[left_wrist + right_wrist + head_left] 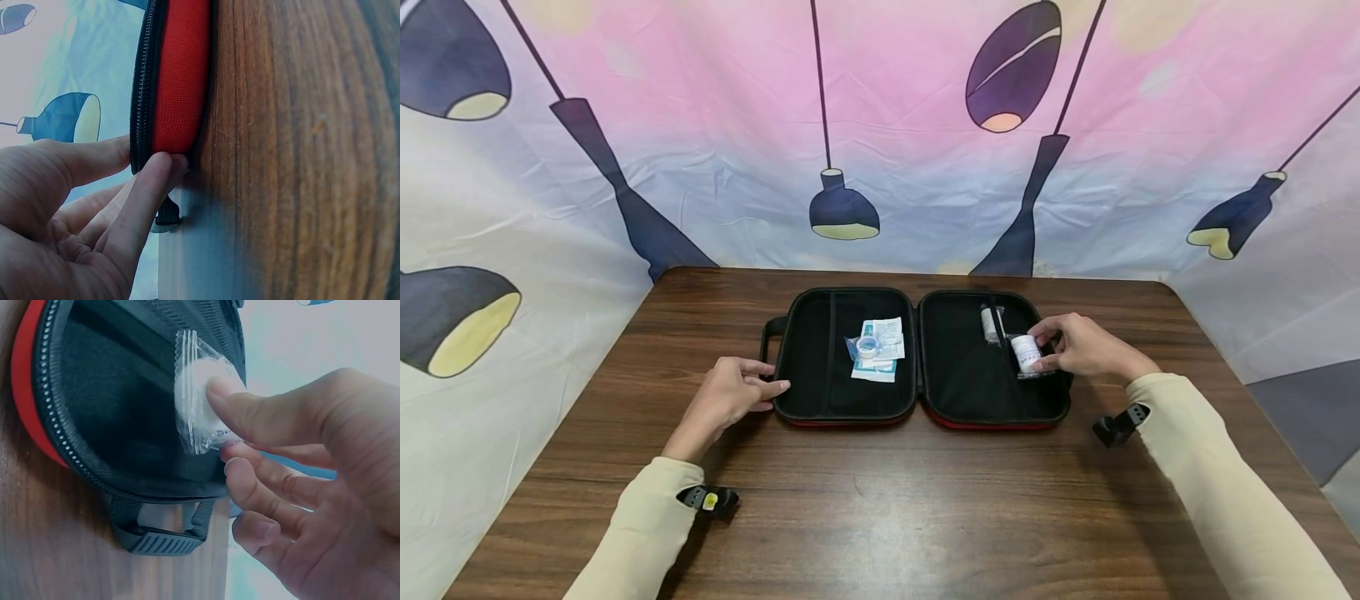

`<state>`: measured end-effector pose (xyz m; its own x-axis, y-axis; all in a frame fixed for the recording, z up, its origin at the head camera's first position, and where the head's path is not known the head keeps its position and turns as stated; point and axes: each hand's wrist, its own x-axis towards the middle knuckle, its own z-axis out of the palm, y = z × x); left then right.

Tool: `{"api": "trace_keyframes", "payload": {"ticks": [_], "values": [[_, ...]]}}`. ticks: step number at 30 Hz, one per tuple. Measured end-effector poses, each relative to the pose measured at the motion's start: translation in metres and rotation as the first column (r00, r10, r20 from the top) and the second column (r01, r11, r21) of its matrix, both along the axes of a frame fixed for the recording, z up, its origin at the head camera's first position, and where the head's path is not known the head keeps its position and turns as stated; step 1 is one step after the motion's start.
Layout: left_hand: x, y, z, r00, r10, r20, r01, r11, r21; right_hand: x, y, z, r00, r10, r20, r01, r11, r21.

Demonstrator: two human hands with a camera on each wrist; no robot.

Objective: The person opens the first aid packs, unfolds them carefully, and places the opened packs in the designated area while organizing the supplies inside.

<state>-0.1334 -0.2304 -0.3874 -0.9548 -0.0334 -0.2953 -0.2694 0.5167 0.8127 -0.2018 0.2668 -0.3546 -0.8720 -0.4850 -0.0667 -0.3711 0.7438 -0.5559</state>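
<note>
A black-lined case with a red shell [808,358] lies unfolded on the table, both halves facing up. My left hand [722,398] pinches its left front corner between thumb and fingers; the zipper edge and red side [180,81] show close up in the left wrist view. Over the right half, my right hand [1086,346] holds a white bandage roll [1026,353] in clear plastic, thumb on one face and fingers beneath. In the right wrist view the crimped end of the wrapper [186,394] points away from the hand.
In the left half lie white-and-teal packets [888,333] with a small clear-wrapped ring-shaped roll [867,347] on them. A second wrapped white roll [989,325] is by the strap in the right half. A carry handle [769,338] sticks out left. The wooden table [880,508] meets a printed cloth backdrop.
</note>
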Motion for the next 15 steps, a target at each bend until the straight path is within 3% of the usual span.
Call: {"api": "trace_keyframes", "payload": {"ticks": [15], "values": [[0.000,0.000,-0.001,1.000,-0.002,0.001,0.002,1.000,-0.008,-0.007,-0.005,-0.020,0.995,-0.101,0.019,0.101,0.995,-0.005]]}}
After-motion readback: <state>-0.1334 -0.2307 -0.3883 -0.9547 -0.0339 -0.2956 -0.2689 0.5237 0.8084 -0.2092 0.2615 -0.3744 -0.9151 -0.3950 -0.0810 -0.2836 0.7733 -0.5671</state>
